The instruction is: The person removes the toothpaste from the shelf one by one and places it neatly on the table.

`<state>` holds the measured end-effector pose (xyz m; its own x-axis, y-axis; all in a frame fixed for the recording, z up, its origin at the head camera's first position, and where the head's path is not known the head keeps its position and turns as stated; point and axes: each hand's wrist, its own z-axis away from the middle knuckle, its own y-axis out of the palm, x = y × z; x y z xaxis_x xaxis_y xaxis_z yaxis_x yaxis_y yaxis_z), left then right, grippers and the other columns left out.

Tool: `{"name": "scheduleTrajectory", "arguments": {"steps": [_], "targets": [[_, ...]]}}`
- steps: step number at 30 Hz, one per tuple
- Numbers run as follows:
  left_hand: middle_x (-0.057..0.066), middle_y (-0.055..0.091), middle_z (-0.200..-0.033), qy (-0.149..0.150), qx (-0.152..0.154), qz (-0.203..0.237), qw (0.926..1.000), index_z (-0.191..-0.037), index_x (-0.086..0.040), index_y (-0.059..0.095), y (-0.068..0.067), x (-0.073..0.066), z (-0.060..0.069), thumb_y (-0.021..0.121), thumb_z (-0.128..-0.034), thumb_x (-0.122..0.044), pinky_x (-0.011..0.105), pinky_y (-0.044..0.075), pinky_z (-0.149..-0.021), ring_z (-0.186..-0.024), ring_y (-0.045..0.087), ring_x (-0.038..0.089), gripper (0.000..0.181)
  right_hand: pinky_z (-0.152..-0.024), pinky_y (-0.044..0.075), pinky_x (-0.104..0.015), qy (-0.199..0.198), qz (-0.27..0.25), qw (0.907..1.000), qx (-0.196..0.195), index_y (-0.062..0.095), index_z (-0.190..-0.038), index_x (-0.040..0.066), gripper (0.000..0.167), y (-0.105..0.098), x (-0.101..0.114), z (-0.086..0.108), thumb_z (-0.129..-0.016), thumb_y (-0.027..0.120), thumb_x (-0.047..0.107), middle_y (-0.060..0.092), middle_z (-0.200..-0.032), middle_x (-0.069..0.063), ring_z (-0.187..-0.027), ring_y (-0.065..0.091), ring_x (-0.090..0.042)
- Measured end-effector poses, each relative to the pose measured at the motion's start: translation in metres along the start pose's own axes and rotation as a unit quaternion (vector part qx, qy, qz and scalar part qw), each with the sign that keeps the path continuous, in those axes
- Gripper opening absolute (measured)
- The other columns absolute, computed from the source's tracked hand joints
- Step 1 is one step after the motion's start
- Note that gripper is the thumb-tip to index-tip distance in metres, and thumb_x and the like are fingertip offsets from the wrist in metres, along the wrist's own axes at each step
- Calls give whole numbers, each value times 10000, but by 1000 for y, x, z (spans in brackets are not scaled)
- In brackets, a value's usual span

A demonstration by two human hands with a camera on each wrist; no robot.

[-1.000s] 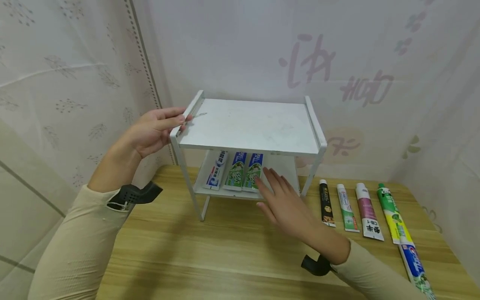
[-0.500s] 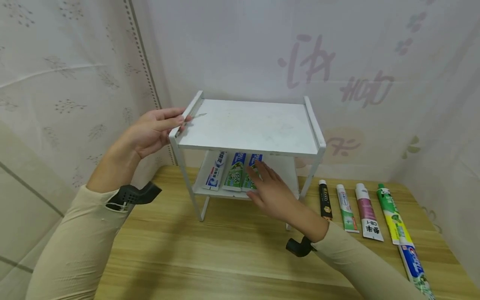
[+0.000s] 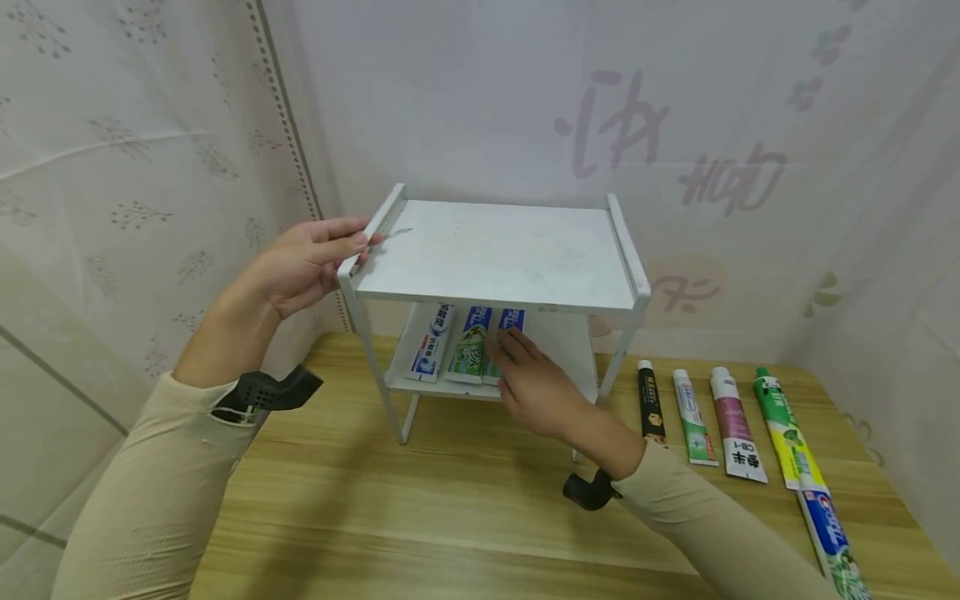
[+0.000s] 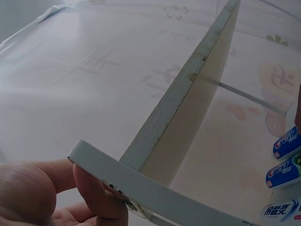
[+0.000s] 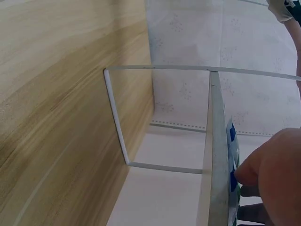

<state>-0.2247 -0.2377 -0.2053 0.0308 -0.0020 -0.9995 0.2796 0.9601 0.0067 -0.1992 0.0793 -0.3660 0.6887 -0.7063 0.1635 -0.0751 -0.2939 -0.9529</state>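
Observation:
A white two-tier rack stands on the table. My left hand holds its upper left side rail between thumb and fingers; the left wrist view shows fingers around that rail. On the lower tier lie a white-and-blue toothpaste tube and two green-and-blue toothpaste tubes, one in the middle and one on the right. My right hand reaches over the right-hand tube, its fairly straight fingers on or just above it and partly hiding it. Contact there is hard to tell.
Right of the rack lie a black tube, a white-and-green tube, a pink-and-white tube, a green-and-yellow tube and a blue-and-white tube. Patterned cloth hangs behind the wooden table.
My right hand has moved left from the lower tier's right part to over the right-hand green tube. My left hand keeps its hold on the rack, which has shifted very slightly.

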Motion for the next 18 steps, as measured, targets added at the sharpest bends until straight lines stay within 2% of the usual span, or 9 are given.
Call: {"name": "scheduleTrajectory", "arguments": {"steps": [3,7,10,13,16,18], "targets": [[-13,643,-1217,14,14,62,10000,-1598,37,182,0,0,1,557,-1056,-111,198,553,-861,-1038,626,66,675,-1167,355,-487,110,-43,9997,-211,468,-1484,-43,483,1,1,0,-1046,531,152,415,-1534,-267,-1457,335,-424],[-13,649,-1210,18,10,109,9999,-1597,38,186,0,-1,1,557,-1055,-105,196,553,-858,-1034,630,66,672,-1100,445,-481,264,38,9970,-733,560,-1397,-50,481,5,3,-3,-1030,616,257,524,-1421,-242,-1368,455,-412],[-13,643,-1217,11,-10,74,10000,-1597,34,193,0,-1,1,557,-1055,-109,196,551,-862,-1036,623,69,668,-994,528,-474,347,134,9921,-1199,623,-1302,-58,461,10,4,-7,-995,677,282,576,-1295,-235,-1276,524,-410],[-10,637,-1227,-7,-13,38,10000,-1596,32,199,0,0,1,561,-1055,-114,198,551,-871,-1046,614,74,668,-841,589,-466,452,80,9870,-1538,658,-1234,-65,399,15,6,-11,-959,711,220,571,-1236,-257,-1215,547,-420],[-6,631,-1233,-11,-8,26,10000,-1595,34,203,0,0,1,562,-1055,-113,201,552,-876,-1049,616,75,664,-715,605,-452,615,44,9846,-1637,640,-1265,-89,408,17,8,-13,-928,690,134,512,-1333,-331,-1245,520,-462],[-1,631,-1234,-4,-13,53,10000,-1593,36,206,0,0,1,562,-1054,-110,201,553,-873,-1030,623,72,663,-694,610,-463,757,21,9850,-1554,595,-1337,-99,465,18,9,-13,-919,656,97,420,-1439,-377,-1311,462,-506]]}}
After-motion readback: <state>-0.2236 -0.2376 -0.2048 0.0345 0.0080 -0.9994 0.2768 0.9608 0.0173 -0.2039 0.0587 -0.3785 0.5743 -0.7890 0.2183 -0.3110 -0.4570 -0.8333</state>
